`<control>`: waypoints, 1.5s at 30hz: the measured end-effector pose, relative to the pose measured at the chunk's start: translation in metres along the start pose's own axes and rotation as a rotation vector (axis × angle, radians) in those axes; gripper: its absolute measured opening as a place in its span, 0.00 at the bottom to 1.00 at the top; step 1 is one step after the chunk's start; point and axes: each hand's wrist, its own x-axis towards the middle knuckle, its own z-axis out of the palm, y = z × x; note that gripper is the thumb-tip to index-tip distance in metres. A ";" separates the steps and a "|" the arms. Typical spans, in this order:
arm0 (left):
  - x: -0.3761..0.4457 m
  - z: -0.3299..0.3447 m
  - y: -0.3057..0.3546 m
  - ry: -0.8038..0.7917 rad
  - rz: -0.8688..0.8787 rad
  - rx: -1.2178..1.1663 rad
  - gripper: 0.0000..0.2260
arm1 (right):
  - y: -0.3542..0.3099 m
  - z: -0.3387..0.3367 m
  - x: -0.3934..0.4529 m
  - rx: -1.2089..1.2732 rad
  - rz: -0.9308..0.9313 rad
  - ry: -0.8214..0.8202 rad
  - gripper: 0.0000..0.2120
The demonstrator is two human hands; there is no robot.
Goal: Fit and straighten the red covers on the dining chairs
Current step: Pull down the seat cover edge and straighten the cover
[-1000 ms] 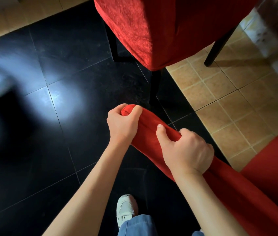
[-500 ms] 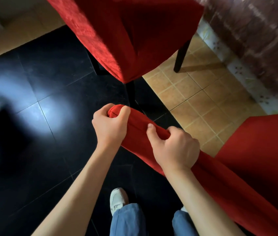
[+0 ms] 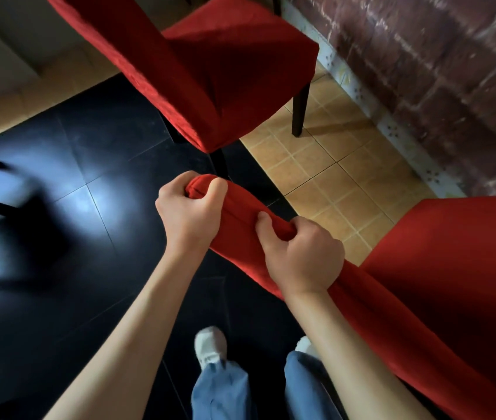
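At far left a dark, blurred shape (image 3: 4, 195), perhaps furniture legs, stands on the black floor (image 3: 89, 268), which shows a pale glare. The left hand (image 3: 187, 212) is curled round the rounded top corner of the near chair's back, gripping the red cover (image 3: 240, 234) there, thumb on the near side. Just beside it, the right hand (image 3: 302, 256) pinches a fold of the same cover, thumb on top and fingers tucked under. The covered back runs down to the right, with that chair's red seat (image 3: 453, 268) at the right edge. Beyond the hands a second chair (image 3: 225, 80) stands fully covered in red, its dark legs on the join between black floor and tan tiles (image 3: 325, 183). A brick wall (image 3: 437, 71) fills the upper right. Below, jeans (image 3: 225, 389) and white shoes (image 3: 210, 347) show.
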 end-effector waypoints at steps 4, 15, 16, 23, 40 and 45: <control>-0.036 -0.010 0.028 -0.002 0.037 0.005 0.10 | 0.006 -0.038 -0.020 0.047 -0.012 0.015 0.25; -0.116 -0.028 0.082 0.040 0.099 0.022 0.10 | 0.028 -0.113 -0.062 0.062 -0.015 0.072 0.26; -0.122 -0.028 0.090 0.032 0.111 0.012 0.10 | 0.030 -0.121 -0.064 0.066 -0.011 0.083 0.26; -0.164 -0.029 0.143 0.000 0.144 0.022 0.10 | 0.045 -0.168 -0.075 0.111 -0.010 0.158 0.28; -0.250 -0.027 0.211 -0.010 0.204 0.070 0.11 | 0.079 -0.251 -0.105 0.164 -0.039 0.226 0.27; -0.270 -0.027 0.221 0.003 0.210 0.070 0.13 | 0.090 -0.267 -0.114 0.163 -0.028 0.224 0.28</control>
